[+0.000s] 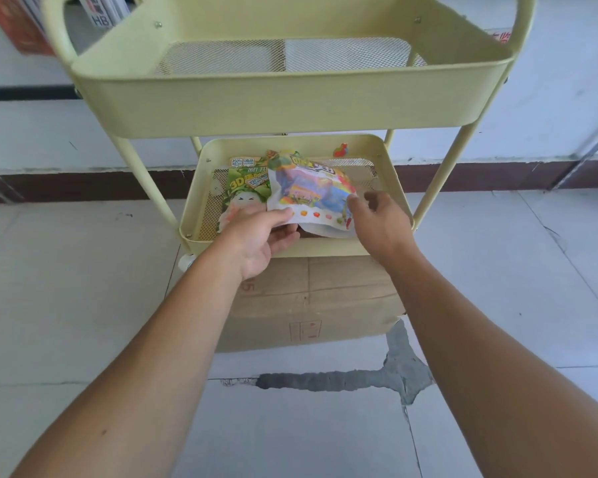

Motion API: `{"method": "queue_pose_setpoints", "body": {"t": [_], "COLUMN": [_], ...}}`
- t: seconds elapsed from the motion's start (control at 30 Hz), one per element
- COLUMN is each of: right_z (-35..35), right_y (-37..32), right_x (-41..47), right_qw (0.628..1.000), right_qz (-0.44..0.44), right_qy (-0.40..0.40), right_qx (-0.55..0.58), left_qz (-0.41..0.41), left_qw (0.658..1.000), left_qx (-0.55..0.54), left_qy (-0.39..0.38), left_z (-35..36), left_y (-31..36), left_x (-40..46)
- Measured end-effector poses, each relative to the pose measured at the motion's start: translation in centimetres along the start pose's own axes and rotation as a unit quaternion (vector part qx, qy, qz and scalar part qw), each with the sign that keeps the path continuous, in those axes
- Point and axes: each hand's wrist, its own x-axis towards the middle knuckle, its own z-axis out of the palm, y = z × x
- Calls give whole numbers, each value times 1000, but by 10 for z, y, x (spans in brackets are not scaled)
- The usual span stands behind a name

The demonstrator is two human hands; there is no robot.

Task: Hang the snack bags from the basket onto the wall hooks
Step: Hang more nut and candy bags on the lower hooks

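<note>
Left hand (256,236) pinches the crinkly colourful bag (311,194) at its near edge, right hand (382,219) loosely curled beside it, over the mesh-bottomed metal basket (290,248); glossy green bag (244,188) lies left.

Upper basket (283,108) hangs over the far part of the lower basket (377,248), so the way in is from the near side, over its low rim. Cart legs (439,188) fence left and right; a cardboard box (311,298) fills the space below.

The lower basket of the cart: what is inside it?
Two snack bags: a green bag and a colourful bag overlapping it, which the left hand grips. Anything beneath them is covered.
</note>
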Motion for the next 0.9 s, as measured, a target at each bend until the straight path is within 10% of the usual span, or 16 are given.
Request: {"method": "queue_pose_setpoints", "body": {"t": [0.57, 0.9], "right_z": [4, 6], "right_y": [-7, 5], "right_x": [5, -12], "right_qw": [992, 917], "right_qz": [69, 51], "right_qy": [-54, -289], "right_qx": [92, 271], "left_qz": [-78, -12], "left_qw": [977, 987], "left_qx": [145, 105], "left_qy": [-138, -121], "left_z": [-66, -66], "left_y": [-30, -43], "left_x": [-34, -37]}}
